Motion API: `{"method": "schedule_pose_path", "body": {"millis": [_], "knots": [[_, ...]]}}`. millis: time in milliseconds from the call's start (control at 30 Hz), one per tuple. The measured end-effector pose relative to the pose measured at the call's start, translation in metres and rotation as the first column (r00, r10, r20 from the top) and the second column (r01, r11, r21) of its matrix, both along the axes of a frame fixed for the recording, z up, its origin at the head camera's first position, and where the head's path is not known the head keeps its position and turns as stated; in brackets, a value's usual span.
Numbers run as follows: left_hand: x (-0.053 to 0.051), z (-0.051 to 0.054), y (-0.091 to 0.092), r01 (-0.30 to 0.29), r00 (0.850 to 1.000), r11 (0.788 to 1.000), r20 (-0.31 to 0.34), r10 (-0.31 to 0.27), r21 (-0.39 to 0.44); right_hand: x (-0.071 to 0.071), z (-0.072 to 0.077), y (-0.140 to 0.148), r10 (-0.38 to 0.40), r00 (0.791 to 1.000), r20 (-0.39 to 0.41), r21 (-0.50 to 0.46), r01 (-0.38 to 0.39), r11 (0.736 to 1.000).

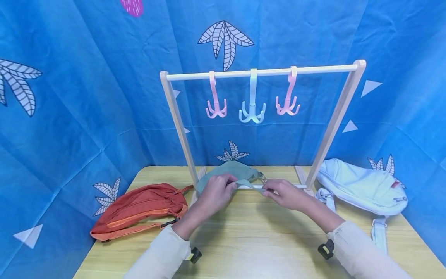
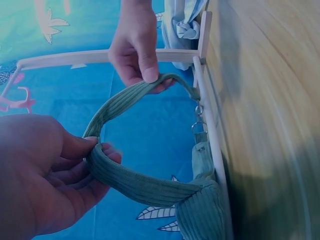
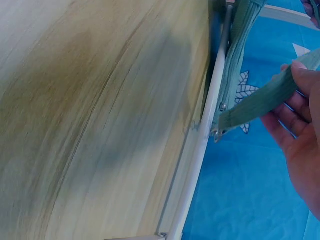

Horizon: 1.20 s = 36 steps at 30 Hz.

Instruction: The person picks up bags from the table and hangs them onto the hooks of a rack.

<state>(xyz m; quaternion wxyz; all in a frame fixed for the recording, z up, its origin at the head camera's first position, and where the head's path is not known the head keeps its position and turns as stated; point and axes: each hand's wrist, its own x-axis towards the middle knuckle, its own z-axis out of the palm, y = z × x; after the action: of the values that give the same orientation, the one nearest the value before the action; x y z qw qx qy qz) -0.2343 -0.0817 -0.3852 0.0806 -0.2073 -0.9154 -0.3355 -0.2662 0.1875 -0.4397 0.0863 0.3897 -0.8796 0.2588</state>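
Left hand pinches a green ribbed-fabric strap between thumb and fingers; right hand pinches the same strap farther along. On the pale wood-grain table, left side: rust-red fabric bag with orange zip. Right side: white fabric bag with knotted strap. Green ribbed-fabric bag, joined to the held strap, lies just beyond the lower rail of a pale wooden rack. Upper bar: two pink plastic hooks, one light-blue plastic hook between. Behind: blue leaf-printed cloth.
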Motion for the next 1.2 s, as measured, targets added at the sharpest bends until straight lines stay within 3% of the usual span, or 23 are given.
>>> {"method": "schedule_pose_path", "body": {"millis": [267, 533, 833, 1200], "knots": [[-0.001, 0.008, -0.006, -0.01, 0.999, 1.0, -0.04, 0.01, 0.006, -0.001, 0.004, 0.004, -0.036, 0.999, 0.01, -0.04, 0.036, 0.999], [-0.002, 0.018, -0.012, -0.043, 0.999, 0.998, 0.005, 0.043, 0.041, -0.001, 0.016, -0.001, -0.048, 0.998, -0.03, -0.15, 0.043, 0.988], [-0.007, 0.024, -0.021, -0.034, 0.999, 0.999, -0.009, 0.034, 0.032, 0.001, 0.034, -0.015, -0.079, 0.997, -0.006, -0.208, 0.077, 0.975], [-0.012, 0.031, -0.028, -0.035, 0.999, 0.996, 0.003, 0.035, 0.083, -0.002, 0.048, -0.031, -0.063, 0.994, -0.087, -0.228, 0.041, 0.973]]}}
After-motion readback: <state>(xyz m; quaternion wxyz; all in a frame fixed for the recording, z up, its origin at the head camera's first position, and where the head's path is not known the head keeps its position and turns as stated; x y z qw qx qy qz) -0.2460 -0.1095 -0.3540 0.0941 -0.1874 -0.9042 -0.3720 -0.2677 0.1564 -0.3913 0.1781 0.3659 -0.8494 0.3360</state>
